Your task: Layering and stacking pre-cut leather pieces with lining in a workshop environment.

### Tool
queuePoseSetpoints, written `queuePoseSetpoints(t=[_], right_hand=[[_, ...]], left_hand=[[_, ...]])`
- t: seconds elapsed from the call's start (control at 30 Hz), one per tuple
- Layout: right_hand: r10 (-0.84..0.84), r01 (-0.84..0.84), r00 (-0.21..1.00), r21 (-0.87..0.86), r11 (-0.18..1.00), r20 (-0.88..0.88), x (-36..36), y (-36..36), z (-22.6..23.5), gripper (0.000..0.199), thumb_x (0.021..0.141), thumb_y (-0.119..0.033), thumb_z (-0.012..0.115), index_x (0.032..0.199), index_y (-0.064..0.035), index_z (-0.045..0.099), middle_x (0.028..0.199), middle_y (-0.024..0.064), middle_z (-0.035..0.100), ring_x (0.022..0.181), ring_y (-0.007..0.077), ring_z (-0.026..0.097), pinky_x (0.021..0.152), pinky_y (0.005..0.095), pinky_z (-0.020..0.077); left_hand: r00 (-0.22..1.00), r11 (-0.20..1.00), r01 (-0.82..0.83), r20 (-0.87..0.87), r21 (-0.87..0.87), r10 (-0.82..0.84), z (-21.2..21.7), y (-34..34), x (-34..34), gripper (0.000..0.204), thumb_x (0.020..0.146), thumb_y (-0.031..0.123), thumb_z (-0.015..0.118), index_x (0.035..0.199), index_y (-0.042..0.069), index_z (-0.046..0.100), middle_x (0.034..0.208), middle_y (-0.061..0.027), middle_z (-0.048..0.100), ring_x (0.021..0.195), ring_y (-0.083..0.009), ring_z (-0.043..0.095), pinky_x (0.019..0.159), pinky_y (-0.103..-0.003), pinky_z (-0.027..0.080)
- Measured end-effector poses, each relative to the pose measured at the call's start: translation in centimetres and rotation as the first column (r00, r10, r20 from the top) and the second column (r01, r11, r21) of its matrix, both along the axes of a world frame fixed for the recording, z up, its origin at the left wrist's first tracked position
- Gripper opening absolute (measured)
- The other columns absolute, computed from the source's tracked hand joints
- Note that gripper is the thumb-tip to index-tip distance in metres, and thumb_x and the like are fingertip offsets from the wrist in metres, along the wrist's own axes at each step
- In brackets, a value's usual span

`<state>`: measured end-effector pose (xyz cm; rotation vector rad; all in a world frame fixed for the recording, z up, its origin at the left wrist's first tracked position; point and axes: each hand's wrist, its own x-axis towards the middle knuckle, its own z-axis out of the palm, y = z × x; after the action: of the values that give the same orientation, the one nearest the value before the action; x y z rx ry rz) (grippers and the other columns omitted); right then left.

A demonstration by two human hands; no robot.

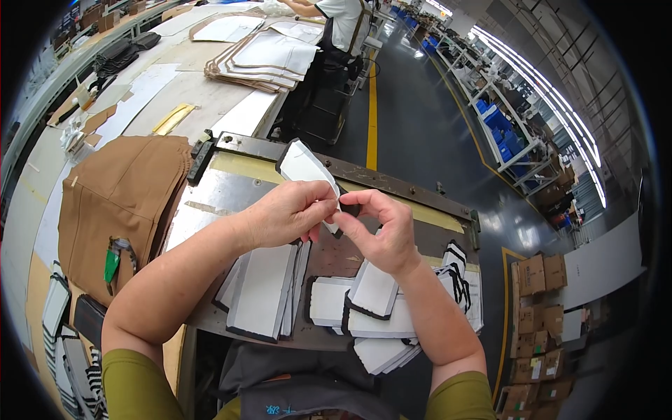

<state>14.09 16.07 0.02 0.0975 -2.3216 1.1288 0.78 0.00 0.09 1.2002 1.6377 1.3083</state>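
Over the middle of the metal worktable [332, 264], both my hands pinch the right-hand edge of a white panel with black edging [305, 165]. My left hand [283, 210] has its thumb and fingers closed on it. Close beside it, my right hand [383, 234] grips the edge between thumb and forefinger, where a dark bit of edging shows. Below my left hand lies a stack of white, black-edged panels [262, 290]. More such panels [374, 288] lie overlapped under my right forearm, some jutting past the table's near edge.
Brown fabric pieces [115, 203] lie piled on the left, with a green-handled tool [112, 262] on top. A metal bar [350, 168] runs along the table's far side. Ahead, a person [343, 24] works beside stacked panels [269, 52]. Cardboard boxes [539, 315] stand at right.
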Motion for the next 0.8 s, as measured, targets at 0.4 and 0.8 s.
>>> queuePoseSetpoints(t=[0.4, 0.8], right_hand=[[0.012, 0.003, 0.999, -0.308, 0.951, 0.047, 0.2, -0.1, 0.5, 0.009, 0.087, 0.001, 0.071, 0.096, 0.0012, 0.069, 0.089, 0.0037, 0.071, 0.080, 0.0068, 0.064, 0.073, 0.0219, 0.0528], [0.049, -0.049, 0.977, -0.006, 0.999, 0.209, 0.3, 0.4, 1.1, 0.014, 0.080, -0.007, 0.079, 0.090, -0.0020, 0.070, 0.085, 0.0044, 0.071, 0.074, 0.0130, 0.065, 0.072, 0.0254, 0.0522]], left_hand=[[0.659, 0.907, -0.053, -0.668, 0.418, 0.346, 0.7, -0.4, -0.3, 0.023, 0.090, 0.020, 0.071, 0.106, 0.005, 0.065, 0.103, -0.0108, 0.065, 0.086, -0.0267, 0.062, 0.095, -0.039, 0.041], [0.752, 0.984, -0.064, -0.641, 0.164, 0.156, 0.7, -0.8, 0.2, 0.010, 0.081, 0.011, 0.076, 0.087, 0.006, 0.070, 0.071, -0.0092, 0.064, 0.067, -0.0259, 0.063, 0.071, -0.037, 0.048]])
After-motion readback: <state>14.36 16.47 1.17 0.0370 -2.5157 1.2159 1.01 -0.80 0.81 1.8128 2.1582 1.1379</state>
